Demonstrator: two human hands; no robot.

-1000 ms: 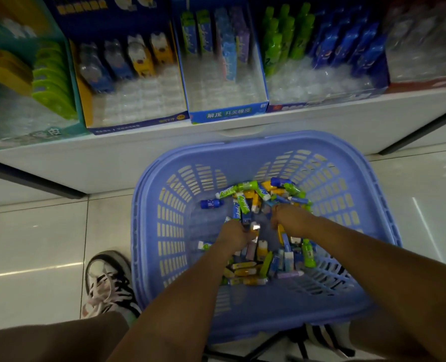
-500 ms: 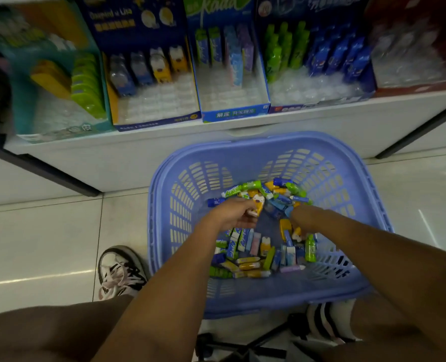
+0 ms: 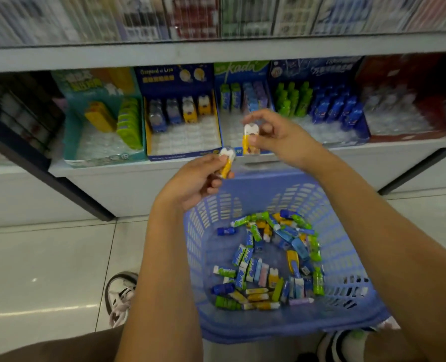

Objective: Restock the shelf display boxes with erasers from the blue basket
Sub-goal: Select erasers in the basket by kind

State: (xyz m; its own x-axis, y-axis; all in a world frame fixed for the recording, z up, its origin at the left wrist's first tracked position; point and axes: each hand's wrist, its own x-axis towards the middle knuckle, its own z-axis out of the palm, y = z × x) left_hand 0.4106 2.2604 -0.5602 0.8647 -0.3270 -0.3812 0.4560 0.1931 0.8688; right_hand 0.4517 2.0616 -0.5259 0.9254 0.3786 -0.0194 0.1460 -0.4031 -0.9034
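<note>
Two yellow erasers with white caps are held above the far rim of the blue basket [image 3: 342,257]. The left hand [image 3: 195,181] pinches the tilted eraser [image 3: 227,163], and the right hand [image 3: 282,137] pinches the upright eraser [image 3: 248,139]. Loose erasers [image 3: 245,259], green, blue, yellow and pink, too many to count, lie inside the basket. Beyond it, five display boxes [image 3: 185,154] line the shelf [image 3: 138,178].

The blue slatted plastic basket [image 3: 347,259] looks matt; the pale tiled floor [image 3: 47,270] is glossy; clear plastic trays [image 3: 188,138] line the display boxes.
</note>
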